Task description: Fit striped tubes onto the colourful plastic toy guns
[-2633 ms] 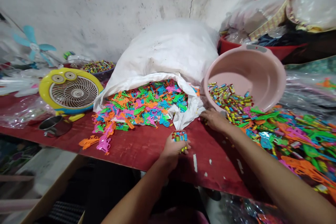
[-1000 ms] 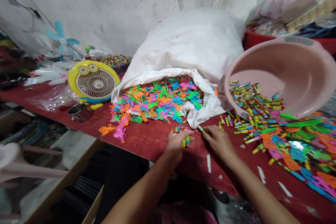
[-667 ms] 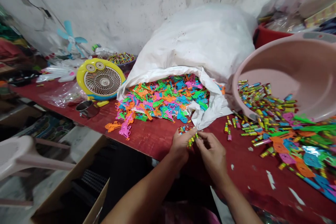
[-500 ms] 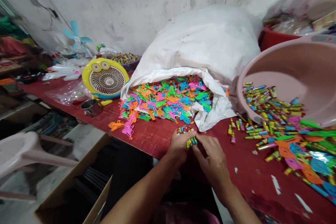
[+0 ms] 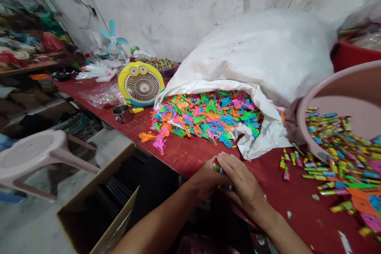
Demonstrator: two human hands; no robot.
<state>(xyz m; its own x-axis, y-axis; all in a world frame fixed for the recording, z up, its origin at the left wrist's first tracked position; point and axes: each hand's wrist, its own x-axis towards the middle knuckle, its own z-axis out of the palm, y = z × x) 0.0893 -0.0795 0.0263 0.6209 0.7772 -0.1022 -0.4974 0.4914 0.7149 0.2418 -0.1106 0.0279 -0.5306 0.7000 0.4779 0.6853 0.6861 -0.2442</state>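
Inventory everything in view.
Table: one, red, centre
Sack: one, white, centre
Plastic pieces: many, multicoloured, sack and right
Tubes: many, mostly yellow, basin, table, hands
Basin: one, pink, right
Tub: one, red, far right
Caged fan: one, yellow-blue, left
Bladed fan: one, blue, left rear
Mug: one, silver, table edge
Bowl: one, dark, rear
Bags: several, clear, left
Stool: one, pale pink, floor
Box: one, brown, below table
Co-worker: one, red top, background
Background clutter: too blurred
Left hand: one, bare, front
Right hand: one, bare, against left
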